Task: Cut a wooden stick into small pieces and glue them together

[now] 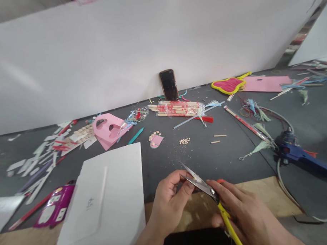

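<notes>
Right hand [246,211] wrapped around the yellow handles of a pair of scissors [204,184], fingers closed on them, near the front edge of the bench [218,156]. Blades slightly parted, tips pointing left and away. Left hand [170,197] just beside them, thumb and fingers pinched together on something tiny at the blades; too small to tell what. Both hands over a brown sheet of cardboard [268,197] lying along the front edge.

To the left of the hands, a white sheet of paper [109,195], reaching the front edge. Further left, a purple packet [54,206] and a red pencil [28,212]. Toward the middle of the bench, a small heap of beads [184,140], two short wooden sticks [219,138], a small pink cutout [156,140], a teal pen [136,135] and a pink folded card [109,129]. At the back edge, a phone [169,85] leaning upright against the white wall [128,46], with a bag of sticks [177,108] lying before it. Toward the right edge, a blue glue gun [299,154] with its cord curling round it. At the back right corner, a red shape with a yellow border [229,84] beside a pink sheet [266,83]. Paper scraps [41,157] scattered at the left edge.
</notes>
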Motion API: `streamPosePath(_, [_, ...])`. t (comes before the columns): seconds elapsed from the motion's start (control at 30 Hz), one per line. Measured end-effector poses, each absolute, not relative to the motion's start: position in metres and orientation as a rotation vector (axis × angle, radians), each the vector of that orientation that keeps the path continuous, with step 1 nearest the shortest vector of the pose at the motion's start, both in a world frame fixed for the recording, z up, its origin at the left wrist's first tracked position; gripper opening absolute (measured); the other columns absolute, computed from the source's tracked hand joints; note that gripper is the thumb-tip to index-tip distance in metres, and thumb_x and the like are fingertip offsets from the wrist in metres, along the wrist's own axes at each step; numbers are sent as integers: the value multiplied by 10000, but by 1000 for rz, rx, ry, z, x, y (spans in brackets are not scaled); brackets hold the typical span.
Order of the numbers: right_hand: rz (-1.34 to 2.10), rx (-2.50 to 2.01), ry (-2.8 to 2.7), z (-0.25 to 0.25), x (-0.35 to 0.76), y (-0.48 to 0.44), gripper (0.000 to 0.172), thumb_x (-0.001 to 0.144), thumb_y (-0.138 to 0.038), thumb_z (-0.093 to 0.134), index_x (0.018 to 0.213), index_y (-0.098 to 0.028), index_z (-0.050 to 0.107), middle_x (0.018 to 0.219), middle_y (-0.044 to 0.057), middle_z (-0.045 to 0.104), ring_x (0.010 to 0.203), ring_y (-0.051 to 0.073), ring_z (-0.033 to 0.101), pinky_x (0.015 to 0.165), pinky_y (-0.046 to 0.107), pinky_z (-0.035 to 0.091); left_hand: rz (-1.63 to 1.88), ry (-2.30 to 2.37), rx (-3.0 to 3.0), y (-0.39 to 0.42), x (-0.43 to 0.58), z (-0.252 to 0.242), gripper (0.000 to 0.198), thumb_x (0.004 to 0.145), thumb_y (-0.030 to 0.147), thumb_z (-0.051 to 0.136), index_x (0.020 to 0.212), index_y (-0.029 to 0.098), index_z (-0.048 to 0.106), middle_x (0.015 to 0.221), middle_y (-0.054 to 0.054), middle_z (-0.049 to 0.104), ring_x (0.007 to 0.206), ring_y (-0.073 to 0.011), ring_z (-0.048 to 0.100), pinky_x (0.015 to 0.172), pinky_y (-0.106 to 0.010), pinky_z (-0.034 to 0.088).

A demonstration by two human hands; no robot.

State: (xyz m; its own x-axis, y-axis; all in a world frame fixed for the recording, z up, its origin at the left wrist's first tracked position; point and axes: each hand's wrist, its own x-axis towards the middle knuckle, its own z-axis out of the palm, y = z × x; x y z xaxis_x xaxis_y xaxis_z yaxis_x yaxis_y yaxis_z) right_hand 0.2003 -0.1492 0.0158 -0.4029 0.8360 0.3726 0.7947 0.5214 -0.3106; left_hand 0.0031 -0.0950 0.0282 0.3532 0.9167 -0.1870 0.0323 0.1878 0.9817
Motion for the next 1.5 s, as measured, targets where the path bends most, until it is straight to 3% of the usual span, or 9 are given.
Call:
streamPosePath(0.23, [116,-1348,-2290,22,199,-148,345,892,-220,367,1192,-87,477,947,152,692,746,214,692,609,289,581,904,1081,1320,-98,7,23,171,831,355,639,840,185,660,816,-10,673,795,-137,599,759,-221,453])
streamPosePath(0.47, [151,-1367,-2264,27,199,-148,492,843,-445,537,1204,-123,443,952,151,660,838,265,672,601,325,570,1066,1086,1477,-101,5,18,99,846,278,630,820,205,691,776,-5,659,732,-127,603,682,-218,455])
streamPosePath(0.67, [147,-1361,-2268,28,197,-148,598,836,-572,532,1203,-107,450,971,176,651,853,275,663,622,342,571,1084,1002,1542,-100,3,19,100,859,245,608,818,201,688,768,-16,677,744,-141,601,688,-237,462])
streamPosePath(0.87, [130,-1331,-2280,24,197,-149,393,930,-387,403,1183,-95,472,928,159,680,788,235,683,600,293,566,970,1094,1483,-99,6,25,157,852,319,614,814,189,694,745,-14,667,694,-131,614,654,-214,461])
streamPosePath(1.13, [209,-1340,-2284,24,199,-145,306,882,-214,408,1164,-122,484,931,135,691,711,208,689,579,278,561,945,1113,1467,-101,7,28,140,853,299,605,855,181,680,861,-43,702,827,-170,643,777,-258,489])
streamPosePath(1.23, [194,-1342,-2248,26,199,-144,302,908,-279,414,1157,-126,490,907,131,690,734,214,687,578,274,557,1011,1071,1484,-100,8,27,115,852,272,610,826,179,672,872,-47,693,842,-171,639,781,-263,493])
streamPosePath(1.5, [141,-1339,-2257,30,198,-143,510,873,-499,488,1205,-113,460,966,159,677,856,271,672,651,337,570,1055,972,1633,-96,4,28,119,868,190,580,830,193,693,882,-41,663,850,-155,627,786,-264,485])
